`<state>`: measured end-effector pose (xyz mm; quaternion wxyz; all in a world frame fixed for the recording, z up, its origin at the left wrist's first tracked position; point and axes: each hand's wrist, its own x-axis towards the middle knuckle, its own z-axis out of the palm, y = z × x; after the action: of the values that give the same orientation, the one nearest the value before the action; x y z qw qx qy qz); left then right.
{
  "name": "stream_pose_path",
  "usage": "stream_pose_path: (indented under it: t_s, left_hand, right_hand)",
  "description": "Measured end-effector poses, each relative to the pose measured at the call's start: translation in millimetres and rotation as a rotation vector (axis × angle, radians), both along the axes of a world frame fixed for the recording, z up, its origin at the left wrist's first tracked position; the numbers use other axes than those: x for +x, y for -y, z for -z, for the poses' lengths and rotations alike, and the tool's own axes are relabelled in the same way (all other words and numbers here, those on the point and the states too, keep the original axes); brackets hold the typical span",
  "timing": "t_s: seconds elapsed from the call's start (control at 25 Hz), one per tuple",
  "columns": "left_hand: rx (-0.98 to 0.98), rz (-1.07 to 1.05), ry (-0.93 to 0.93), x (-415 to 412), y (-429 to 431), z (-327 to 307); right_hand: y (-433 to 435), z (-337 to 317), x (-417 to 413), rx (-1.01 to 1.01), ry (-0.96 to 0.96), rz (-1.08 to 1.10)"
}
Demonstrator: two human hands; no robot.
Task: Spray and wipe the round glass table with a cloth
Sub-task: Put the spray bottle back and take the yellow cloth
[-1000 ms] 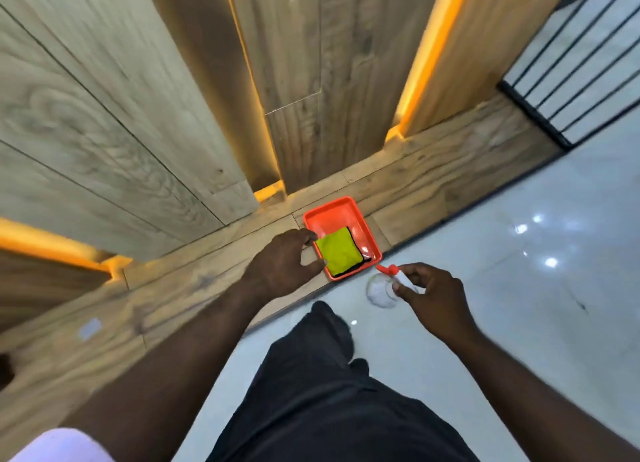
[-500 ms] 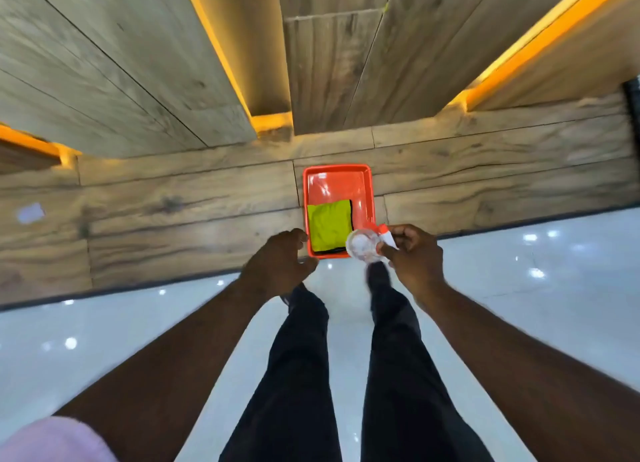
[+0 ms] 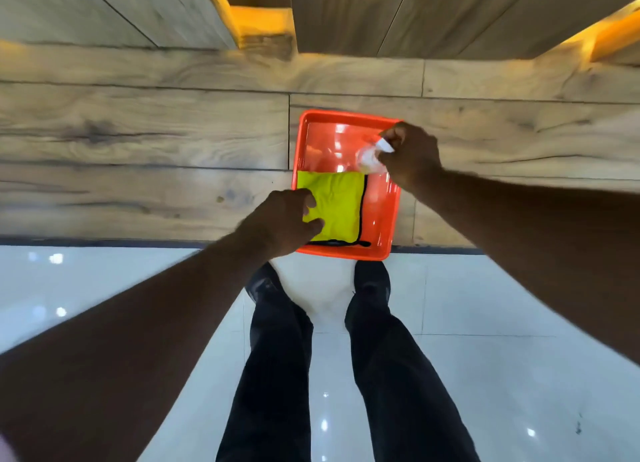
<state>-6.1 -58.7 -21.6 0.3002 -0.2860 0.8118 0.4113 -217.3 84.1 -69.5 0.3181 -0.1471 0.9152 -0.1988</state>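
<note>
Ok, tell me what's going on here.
A person stands over an orange tray on a wooden step. The right hand holds a clear spray bottle over the tray's far end. The left hand is on the left edge of the folded yellow cloth lying in the tray; whether its fingers grip it is unclear.

Glossy orange plastic tray [image 3: 346, 254] — soft yellow cloth [image 3: 337, 205]; matt wood-grain ledge [image 3: 138, 150]; bottle [image 3: 369, 157] seemingly clear plastic.
</note>
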Motion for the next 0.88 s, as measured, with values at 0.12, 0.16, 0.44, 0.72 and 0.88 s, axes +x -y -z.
stream_pose_path:
  t_s: [0.12, 0.16, 0.44, 0.72, 0.88]
  left_hand:
    - [0.027, -0.012, -0.025, 6, -10, 32]
    - [0.032, -0.009, -0.045, 11, -10, 37]
    - [0.003, -0.003, -0.029, 32, 11, 50]
    - [-0.084, -0.351, -0.265, 34, 20, 96]
    - [-0.085, -0.46, -0.195, 76, 8, 93]
  right_hand:
    - [-8, 33, -15, -0.048, -0.042, -0.104]
    - [-9, 36, -20, -0.065, -0.064, -0.14]
    - [-2, 31, 34, -0.103, -0.243, -0.716]
    - [74, 151, 84, 0.36, 0.141, -0.634]
    - [47, 165, 102, 0.387, -0.168, -0.765]
